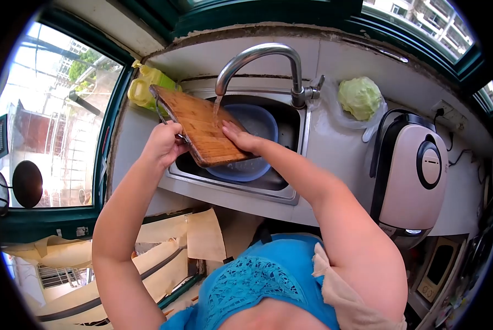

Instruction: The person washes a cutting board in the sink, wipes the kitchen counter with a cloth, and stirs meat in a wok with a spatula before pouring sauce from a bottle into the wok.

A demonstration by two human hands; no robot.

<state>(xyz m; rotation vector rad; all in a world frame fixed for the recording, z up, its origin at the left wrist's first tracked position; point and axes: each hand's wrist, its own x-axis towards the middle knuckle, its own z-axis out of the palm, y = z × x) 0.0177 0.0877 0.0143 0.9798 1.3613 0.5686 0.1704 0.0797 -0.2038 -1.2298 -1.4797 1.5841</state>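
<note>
A wooden cutting board (pixel 191 113) is held tilted over the sink (pixel 241 190). My left hand (pixel 165 144) is closed around the metal handle at the board's left edge, its fingertips partly hidden. Flat against the wet wood lies my right hand (pixel 240 137), fingers stretched out. From the curved tap (pixel 260 50) a thin stream of water (pixel 217 107) runs down onto the board. Below it, a blue plastic basin (pixel 271 132) sits in the sink, partly covered by the board and my right arm.
A yellow-green jug (pixel 143 88) stands behind the board at the left. Right of the tap, a cabbage (pixel 359 98) rests on a plastic bag. A pink and black countertop appliance (pixel 411 176) stands farther right. Windows border the counter.
</note>
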